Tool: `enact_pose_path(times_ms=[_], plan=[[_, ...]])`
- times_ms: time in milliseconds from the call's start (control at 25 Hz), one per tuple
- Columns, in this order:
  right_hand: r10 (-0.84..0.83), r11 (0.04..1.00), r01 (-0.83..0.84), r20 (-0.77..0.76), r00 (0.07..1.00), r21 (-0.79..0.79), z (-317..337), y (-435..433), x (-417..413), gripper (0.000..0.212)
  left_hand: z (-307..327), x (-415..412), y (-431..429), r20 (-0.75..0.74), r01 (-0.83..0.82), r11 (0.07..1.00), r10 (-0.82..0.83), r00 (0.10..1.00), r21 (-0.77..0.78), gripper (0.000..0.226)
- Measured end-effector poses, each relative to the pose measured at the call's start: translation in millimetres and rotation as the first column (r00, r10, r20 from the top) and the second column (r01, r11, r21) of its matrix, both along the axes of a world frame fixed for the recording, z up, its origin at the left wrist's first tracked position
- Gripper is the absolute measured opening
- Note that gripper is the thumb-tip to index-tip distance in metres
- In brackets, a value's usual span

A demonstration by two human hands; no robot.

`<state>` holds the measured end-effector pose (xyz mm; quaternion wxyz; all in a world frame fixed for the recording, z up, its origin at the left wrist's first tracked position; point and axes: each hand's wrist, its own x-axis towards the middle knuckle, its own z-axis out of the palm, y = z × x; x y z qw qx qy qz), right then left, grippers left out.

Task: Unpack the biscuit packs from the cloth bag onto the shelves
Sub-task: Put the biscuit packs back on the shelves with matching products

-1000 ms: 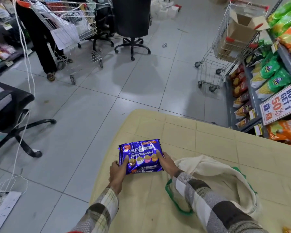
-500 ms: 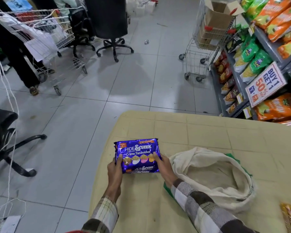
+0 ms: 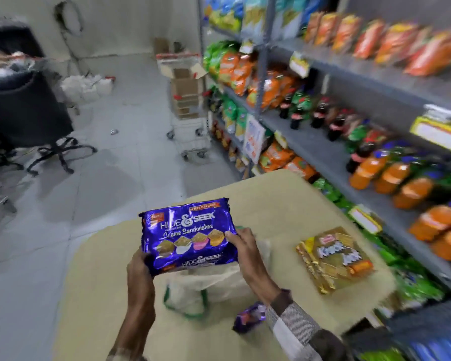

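Note:
A shiny purple biscuit pack (image 3: pixel 188 234) is lifted above the beige table (image 3: pixel 284 204). My left hand (image 3: pixel 138 277) grips its lower left corner and my right hand (image 3: pixel 245 252) grips its right edge. Under the pack lies the cream cloth bag (image 3: pixel 214 285) with green handles, partly hidden by my hands. A gold biscuit pack (image 3: pixel 333 259) lies flat on the table to the right. A small purple pack (image 3: pixel 250 316) shows beside my right sleeve.
Grey shelves (image 3: pixel 331 152) run along the right, stocked with orange and green snack bags and drink bottles. A trolley with cardboard boxes (image 3: pixel 186 100) stands at the shelf's far end. A black office chair (image 3: pixel 29 118) is on the left of the tiled floor.
Both hands have lifted the purple pack off the table. My view has swung right toward the shelves, bringing the gold pack and small purple pack into sight.

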<state>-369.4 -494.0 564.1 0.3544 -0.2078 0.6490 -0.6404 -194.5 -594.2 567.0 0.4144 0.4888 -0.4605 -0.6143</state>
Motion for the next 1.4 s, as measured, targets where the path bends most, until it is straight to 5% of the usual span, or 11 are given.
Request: enact_pose_path(times_ms=[80, 160, 320, 440, 560, 680, 800, 1000, 1400], plan=[[-0.14, 0.99, 0.139, -0.066, 0.988, -0.028, 32.5, 72.7, -32.9, 0.034, 44.3, -41.5, 51.4, -0.027, 0.193, 0.974, -0.197, 0.98, -0.116, 0.034], [-0.27, 0.962, 0.262, -0.152, 0.951, -0.075, 67.2, 149.2, -56.9, 0.015, 81.5, -85.4, 102.5, -0.04, 0.349, 0.908, -0.368, 0.929, -0.232, 0.033], [-0.501, 0.866, 0.472, -0.28, 0.819, -0.167, 124.7, 281.0, -95.5, 0.024, 131.2, -170.2, 198.8, -0.158, 0.495, 0.77, -0.591, 0.791, -0.403, 0.036], [-0.679, 0.73, 0.641, -0.347, 0.646, -0.235, 162.3, 386.4, -112.8, 0.02, 163.8, -227.6, 287.1, -0.21, 0.618, 0.619, -0.768, 0.605, -0.484, 0.036], [-0.785, 0.597, 0.748, -0.404, 0.469, -0.29, 190.4, 473.0, -117.9, 0.053, 181.6, -255.9, 361.2, -0.257, 0.718, 0.473, -0.881, 0.397, -0.511, 0.033], [-0.838, 0.502, 0.809, -0.403, 0.367, -0.306, 212.6, 543.7, -120.7, 0.038, 197.9, -280.0, 421.5, -0.194, 0.755, 0.289, -0.957, 0.215, -0.588, 0.077], [-0.874, 0.418, 0.852, -0.394, 0.284, -0.314, 233.1, 584.5, -132.7, 0.027, 214.5, -316.1, 466.1, -0.159, 0.746, 0.175, -0.983, 0.094, -0.643, 0.072], [-0.918, 0.305, 0.904, -0.346, 0.196, -0.298, 250.9, 608.7, -177.4, 0.029, 232.7, -389.1, 499.0, -0.137, 0.753, 0.074, -0.99, -0.022, -0.654, 0.075], [-0.955, 0.112, 0.975, -0.293, 0.052, -0.191, 264.9, 613.8, -263.3, 0.017, 245.6, -496.1, 529.5, -0.055, 0.808, -0.056, -0.992, -0.109, -0.587, 0.061]])
